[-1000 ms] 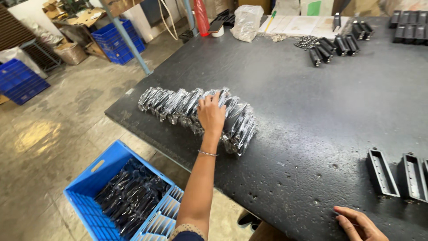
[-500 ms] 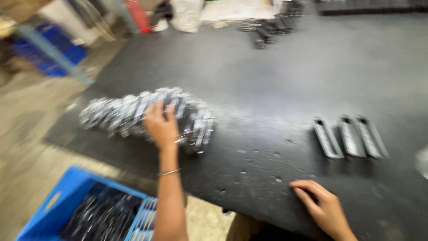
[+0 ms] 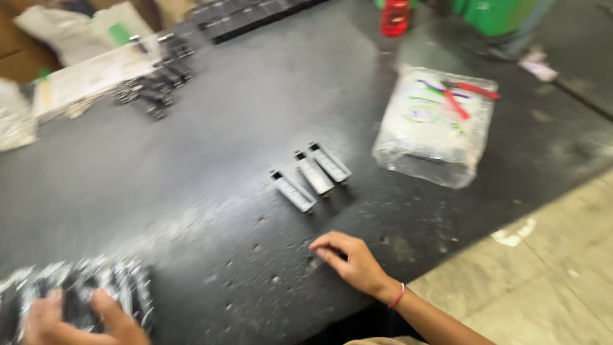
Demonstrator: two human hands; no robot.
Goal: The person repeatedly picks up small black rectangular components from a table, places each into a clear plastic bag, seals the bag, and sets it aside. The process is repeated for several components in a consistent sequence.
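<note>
Left hand (image 3: 76, 316) is sitting at the near left corner, fingers curled over the heap of shiny metal parts (image 3: 83, 287), gripping into it; motion blur is hiding exactly which pieces it is holding. The heap is lying on the near left edge of the black table (image 3: 211, 160), partly cut off by the frame.

Right hand (image 3: 351, 259) is resting near the middle of the near edge, palm down, fingers loosely bent with tips touching the tabletop, holding nothing. A red band (image 3: 398, 296) is sitting on its wrist, and the forearm is running off toward the near right.

Just beyond the right hand, apart from it, three grey channel-shaped metal pieces (image 3: 311, 176) are lying side by side in a slanted row, close together.

To the right of them, near but not touching, a clear plastic bag (image 3: 434, 128) is lying flat, holding white contents with red and blue markings.

Far left, a cluster of dark metal parts (image 3: 156, 89) is lying beside a flat cardboard sheet (image 3: 89, 76). A pale bag (image 3: 16, 121) is sitting at the far left edge.

At the far edge, a row of dark bars (image 3: 255, 16) is running across, and a red object (image 3: 394, 18) is standing to the right of it. A green bin (image 3: 498, 16) is showing at the far right, off the table, above the pale floor (image 3: 543, 255).
</note>
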